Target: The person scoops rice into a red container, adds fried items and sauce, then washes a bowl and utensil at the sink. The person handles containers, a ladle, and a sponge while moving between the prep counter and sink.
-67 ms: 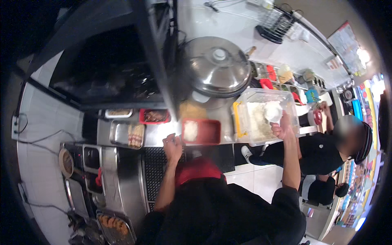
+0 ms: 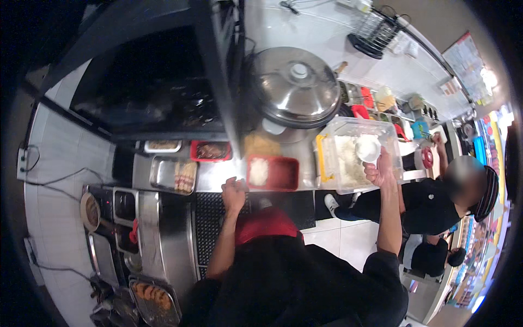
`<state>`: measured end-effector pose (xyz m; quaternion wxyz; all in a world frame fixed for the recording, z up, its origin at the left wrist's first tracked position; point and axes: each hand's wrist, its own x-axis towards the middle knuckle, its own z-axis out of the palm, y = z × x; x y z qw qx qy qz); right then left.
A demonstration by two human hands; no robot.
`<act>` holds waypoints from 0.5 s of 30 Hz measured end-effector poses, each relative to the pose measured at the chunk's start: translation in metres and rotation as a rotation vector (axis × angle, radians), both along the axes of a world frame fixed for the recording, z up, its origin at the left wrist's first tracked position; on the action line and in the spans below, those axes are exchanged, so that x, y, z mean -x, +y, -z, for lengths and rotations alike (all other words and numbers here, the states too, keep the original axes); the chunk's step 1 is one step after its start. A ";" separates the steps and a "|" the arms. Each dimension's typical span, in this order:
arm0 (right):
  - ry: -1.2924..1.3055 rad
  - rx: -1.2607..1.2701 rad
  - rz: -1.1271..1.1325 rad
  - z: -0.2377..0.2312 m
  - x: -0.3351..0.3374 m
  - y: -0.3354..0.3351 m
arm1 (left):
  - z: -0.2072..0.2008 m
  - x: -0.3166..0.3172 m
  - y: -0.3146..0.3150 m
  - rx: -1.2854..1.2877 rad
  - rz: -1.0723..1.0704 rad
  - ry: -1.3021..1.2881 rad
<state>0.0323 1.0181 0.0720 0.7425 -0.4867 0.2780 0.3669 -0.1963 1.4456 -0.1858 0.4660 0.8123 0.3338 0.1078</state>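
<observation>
A small round white bowl (image 2: 368, 149) is in my right hand (image 2: 379, 170), its fingers closed at the bowl's near edge. The bowl is over white rice (image 2: 347, 163) in a large clear plastic bin (image 2: 328, 131) with a yellow latch. To the left of the bin stands a red rectangular container (image 2: 284, 175), with a mound of white rice in its left half. My left hand (image 2: 234, 193) is just left of this container, at the counter's near edge. Its fingers are loosely bent and slightly apart, with nothing visible in them.
Behind the containers sits a large lidded steel cooker (image 2: 294, 87). Left along the counter are a metal tray (image 2: 162, 173) of skewered food and a red tray (image 2: 211, 151) of dark food. A co-worker in black (image 2: 427, 204) stands at the right.
The view has shifted slightly, so the counter things appear a little further right. The bowl's opening shows more roundly over the rice. My left hand keeps its place beside the red container.
</observation>
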 end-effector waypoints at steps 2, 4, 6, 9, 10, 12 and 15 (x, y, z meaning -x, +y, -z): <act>-0.054 -0.089 -0.001 -0.011 0.012 0.034 | 0.030 0.000 0.004 0.203 -0.006 -0.034; -0.040 -0.201 0.000 -0.006 0.022 0.072 | 0.042 -0.001 0.004 0.678 -0.026 0.012; -0.042 -0.300 -0.088 0.008 0.039 0.103 | 0.042 -0.005 0.001 0.896 -0.024 0.030; -0.137 -0.174 -0.173 0.058 0.061 0.163 | 0.033 -0.014 0.000 0.969 0.032 -0.015; -0.133 -0.002 -0.158 0.079 0.068 0.183 | 0.030 -0.018 -0.001 0.986 0.032 -0.020; -0.225 0.083 -0.203 0.118 0.083 0.212 | 0.027 -0.023 -0.005 0.985 0.003 -0.065; -0.748 0.576 -0.119 0.170 0.102 0.255 | 0.023 -0.026 -0.012 0.967 -0.033 -0.048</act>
